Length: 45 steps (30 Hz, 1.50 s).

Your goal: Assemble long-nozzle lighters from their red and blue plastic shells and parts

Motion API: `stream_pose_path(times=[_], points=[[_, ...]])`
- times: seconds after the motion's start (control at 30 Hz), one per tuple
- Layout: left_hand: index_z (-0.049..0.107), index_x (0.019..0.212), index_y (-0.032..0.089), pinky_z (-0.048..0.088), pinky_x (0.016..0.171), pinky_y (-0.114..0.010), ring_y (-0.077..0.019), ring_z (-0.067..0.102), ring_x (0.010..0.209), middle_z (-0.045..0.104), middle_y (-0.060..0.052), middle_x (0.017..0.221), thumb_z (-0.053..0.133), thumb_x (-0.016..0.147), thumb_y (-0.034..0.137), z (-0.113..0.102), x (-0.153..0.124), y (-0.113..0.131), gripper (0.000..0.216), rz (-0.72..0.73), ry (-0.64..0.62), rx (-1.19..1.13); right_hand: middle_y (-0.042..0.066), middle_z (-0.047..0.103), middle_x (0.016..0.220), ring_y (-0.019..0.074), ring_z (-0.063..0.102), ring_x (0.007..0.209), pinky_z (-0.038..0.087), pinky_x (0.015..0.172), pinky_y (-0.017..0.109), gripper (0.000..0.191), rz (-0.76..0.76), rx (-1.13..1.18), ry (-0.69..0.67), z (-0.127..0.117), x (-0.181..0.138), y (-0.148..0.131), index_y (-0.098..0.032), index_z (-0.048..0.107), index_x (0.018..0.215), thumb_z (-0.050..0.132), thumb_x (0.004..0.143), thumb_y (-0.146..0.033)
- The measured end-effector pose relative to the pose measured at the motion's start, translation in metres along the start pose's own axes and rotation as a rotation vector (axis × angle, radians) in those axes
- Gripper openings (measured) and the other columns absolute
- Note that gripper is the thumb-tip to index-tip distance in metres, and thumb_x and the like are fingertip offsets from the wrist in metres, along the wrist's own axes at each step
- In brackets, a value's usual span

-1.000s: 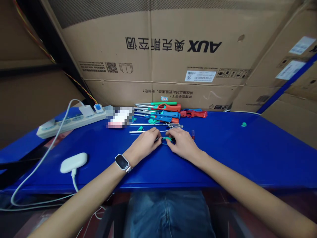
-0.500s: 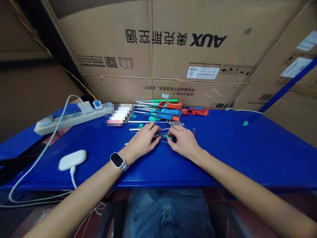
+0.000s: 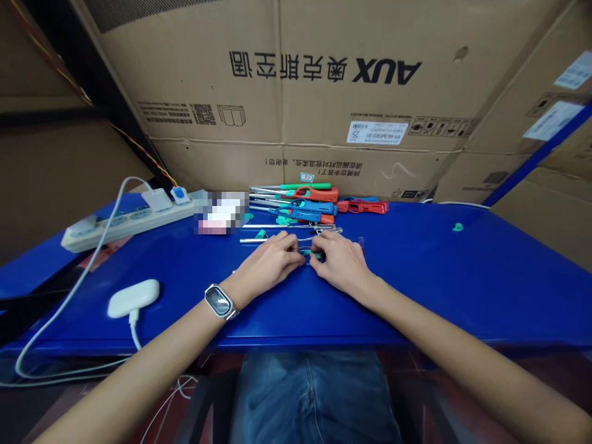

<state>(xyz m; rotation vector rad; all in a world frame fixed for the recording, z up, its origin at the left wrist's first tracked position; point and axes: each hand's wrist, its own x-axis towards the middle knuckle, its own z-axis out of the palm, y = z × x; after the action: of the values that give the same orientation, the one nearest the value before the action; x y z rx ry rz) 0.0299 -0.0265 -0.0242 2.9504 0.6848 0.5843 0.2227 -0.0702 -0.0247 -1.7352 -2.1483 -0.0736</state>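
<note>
My left hand (image 3: pixel 276 259) is closed in a pinch, its fingertips on a thin wire and perhaps the metal tube under the palm, mostly hidden. Facing it, my right hand (image 3: pixel 341 256) pinches a small green lighter part (image 3: pixel 316 254) with thin wire loops around it. Just beyond the fingers lie long metal lighter tubes (image 3: pixel 264 227) and a green trigger piece (image 3: pixel 260 234). Behind these is a pile of long-necked lighters with red (image 3: pixel 319 194), blue (image 3: pixel 314 207) and green (image 3: pixel 308 185) handles. A small clear and red piece (image 3: pixel 361 245) sits beside my right hand.
A white power strip (image 3: pixel 124 221) with plugs stands at the left, near a pixelated object (image 3: pixel 222 213). A white charging case (image 3: pixel 134 298) with a cable lies front left on the blue table (image 3: pixel 439 290). Cardboard (image 3: pixel 314 117) walls the back. A green piece (image 3: pixel 457 227) lies at right.
My left fingertips have moved slightly right and closed in toward my right hand, covering more of the wire. My right hand stays nearly in place. The view has shifted a little.
</note>
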Motion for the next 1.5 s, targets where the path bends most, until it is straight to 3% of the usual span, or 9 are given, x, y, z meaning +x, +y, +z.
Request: stream_pose_path(times=[0.23,0.37,0.6,0.77,1.07,1.5], points=[[0.073,0.092,0.018,0.041,0.075,-0.033,-0.0206,0.049,0.087,0.057,-0.008,0.093,0.044,0.102,0.027,0.0,0.001,0.0008,0.033,0.014,-0.004,0.006,0.003,0.07,0.091,0.0203,0.062,0.084,0.029,0.056,0.027,0.001,0.034,0.045,-0.054,-0.0036,0.007,0.0,-0.022,0.063,0.082,0.062,0.081,-0.023],[0.073,0.092,0.018,0.04,0.074,-0.032,-0.0206,0.048,0.087,0.057,-0.008,0.093,0.045,0.102,0.027,-0.0006,0.001,0.0014,0.032,0.011,-0.013,0.026,0.003,0.071,0.091,0.0201,0.061,0.081,0.031,0.057,0.027,0.009,0.063,0.09,-0.069,-0.0036,0.008,0.001,-0.023,0.065,0.088,0.062,0.08,-0.022],[0.074,0.092,0.016,0.041,0.075,-0.032,-0.021,0.048,0.087,0.058,-0.009,0.094,0.045,0.101,0.026,-0.0015,0.0016,0.0039,0.032,-0.002,-0.039,0.062,0.006,0.066,0.091,0.0209,0.06,0.084,0.031,0.058,0.028,0.01,-0.072,-0.024,-0.072,-0.0057,0.0055,-0.0006,-0.022,0.065,0.083,0.055,0.084,-0.019],[0.075,0.094,0.017,0.041,0.076,-0.032,-0.0203,0.048,0.086,0.058,-0.009,0.094,0.045,0.102,0.026,0.0008,0.0015,0.004,0.032,0.014,-0.032,0.078,0.006,0.066,0.092,0.0219,0.06,0.087,0.034,0.061,0.028,0.008,-0.077,-0.058,-0.083,-0.0074,0.0053,-0.001,-0.022,0.063,0.086,0.056,0.086,-0.021],[0.074,0.098,0.017,0.042,0.073,-0.031,-0.0183,0.048,0.083,0.057,-0.007,0.091,0.044,0.102,0.024,0.0022,-0.0006,0.005,0.031,0.015,-0.001,0.111,0.001,0.068,0.088,0.0174,0.059,0.079,0.032,0.061,0.027,0.003,-0.001,0.134,-0.044,-0.0091,0.0058,0.0052,-0.022,0.06,0.084,0.057,0.085,-0.021],[0.074,0.096,0.016,0.042,0.072,-0.031,-0.0187,0.048,0.082,0.059,-0.008,0.091,0.044,0.102,0.024,0.0032,0.0006,0.0088,0.032,0.033,0.005,0.166,0.006,0.063,0.099,0.0203,0.059,0.087,0.031,0.058,0.028,0.011,-0.085,-0.039,-0.083,-0.0054,0.0022,-0.0008,-0.022,0.063,0.092,0.053,0.088,-0.019]])
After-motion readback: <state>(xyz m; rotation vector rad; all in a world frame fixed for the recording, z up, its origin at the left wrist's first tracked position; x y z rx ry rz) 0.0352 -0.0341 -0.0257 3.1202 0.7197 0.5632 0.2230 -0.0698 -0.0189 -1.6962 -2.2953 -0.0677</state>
